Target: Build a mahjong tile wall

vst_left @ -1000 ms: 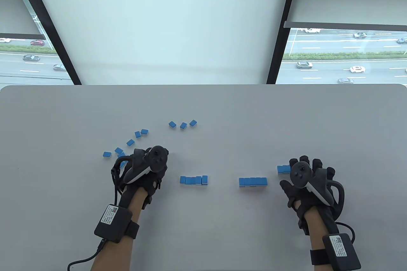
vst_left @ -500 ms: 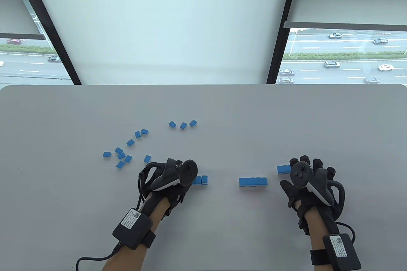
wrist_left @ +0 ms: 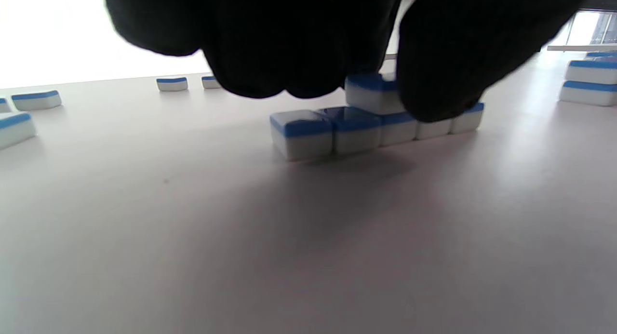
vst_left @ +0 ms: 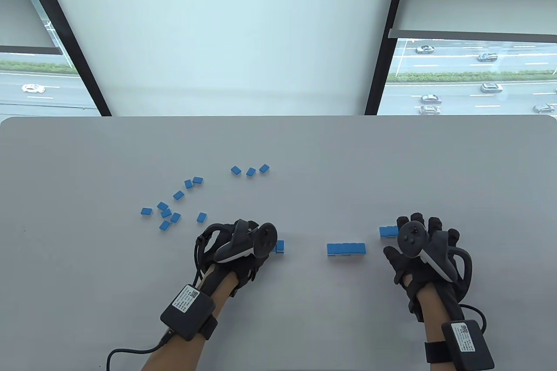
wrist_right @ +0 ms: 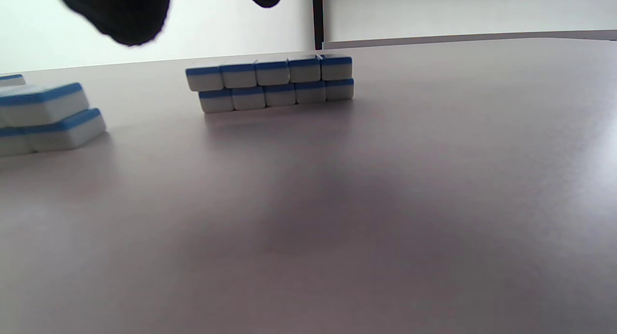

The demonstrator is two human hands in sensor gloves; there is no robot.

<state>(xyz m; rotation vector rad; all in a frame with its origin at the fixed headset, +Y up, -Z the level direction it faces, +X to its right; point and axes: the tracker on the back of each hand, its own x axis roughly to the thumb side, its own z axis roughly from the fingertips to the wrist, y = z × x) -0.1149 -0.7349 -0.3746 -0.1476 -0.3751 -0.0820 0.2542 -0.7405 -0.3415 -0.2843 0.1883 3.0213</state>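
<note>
Hovering over the left row of tiles (wrist_left: 366,126), the left hand (vst_left: 237,249) is pinching a single blue-backed tile (wrist_left: 373,90) between curled fingertips (wrist_left: 434,73) and is holding it on top of that row, as the left wrist view shows. In the table view the row is lying mostly hidden under the hand, only its right end (vst_left: 280,246) showing at the hand's 3 o'clock side. The right hand (vst_left: 420,249) is resting on the table (vst_left: 304,323) with fingers spread and nearly straight, gripping nothing. A finished two-layer wall section (vst_left: 346,249) is sitting at its 9 o'clock, and a smaller stack of tiles (vst_left: 387,230) is lying just beside its fingers at about 10 o'clock. Loose tiles (vst_left: 167,214) are lying scattered at the left hand's 10 o'clock, with three more tiles (vst_left: 250,170) sitting in a loose line farther away at 12 o'clock. No containers are standing on the table; every tile is lying directly on its surface or on other tiles.
</note>
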